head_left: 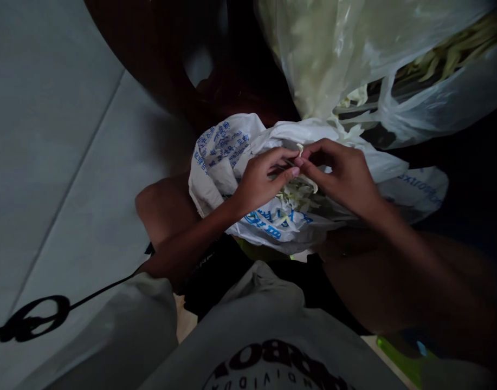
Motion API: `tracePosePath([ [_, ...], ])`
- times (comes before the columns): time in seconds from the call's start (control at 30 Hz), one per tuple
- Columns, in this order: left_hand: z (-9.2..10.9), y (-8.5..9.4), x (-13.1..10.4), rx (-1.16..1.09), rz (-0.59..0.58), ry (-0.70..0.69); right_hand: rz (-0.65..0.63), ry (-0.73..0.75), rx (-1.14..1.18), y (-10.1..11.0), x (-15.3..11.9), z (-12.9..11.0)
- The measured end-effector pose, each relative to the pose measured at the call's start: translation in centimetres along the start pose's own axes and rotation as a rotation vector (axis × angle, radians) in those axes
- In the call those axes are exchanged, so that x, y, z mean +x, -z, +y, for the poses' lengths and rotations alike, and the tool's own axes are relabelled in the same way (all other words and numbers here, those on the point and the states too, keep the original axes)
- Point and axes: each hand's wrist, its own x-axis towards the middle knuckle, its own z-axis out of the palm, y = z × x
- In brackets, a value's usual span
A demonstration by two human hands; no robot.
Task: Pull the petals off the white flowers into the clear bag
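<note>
The left hand has its fingers closed on a thin, dark, rod-like object, perhaps a tool, though dim light obscures it. The right hand pinches a pale, slender, curved strip above a crumpled white plastic bag with blue print holding pale shreds. Far right sits a bulging translucent plastic bag.

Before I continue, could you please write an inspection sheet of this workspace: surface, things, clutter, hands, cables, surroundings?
Surface: white bag, open, crumpled.
Things: pale strip, partly hidden; pale pieces inside the white bag.
Clutter: translucent bag with more strips, upper right.
Hands: right hand pinches the pale strip; left hand holds a thin dark thing, too dim to name.
Cables: thin dark cord with a loop, lower left.
Surroundings: grey floor at left; dim light.
</note>
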Motion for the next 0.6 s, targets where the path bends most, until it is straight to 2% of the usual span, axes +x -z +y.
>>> tracePosePath([
  [0.2,0.06,0.07,0.24,-0.096,0.016,0.035,-0.037,-0.033,0.162,0.05,-0.16,0.27],
  [0.43,0.52,-0.26,0.05,-0.059,0.042,0.024,-0.083,-0.037,0.165,0.13,-0.10,0.25],
  [0.53,0.49,-0.42,-0.16,0.015,0.093,-0.029,-0.040,0.001,0.164,-0.18,-0.13,-0.09],
  [0.6,0.41,-0.40,-0.15,0.070,0.169,-0.045,0.022,0.001,0.238,-0.24,-0.03,-0.40],
])
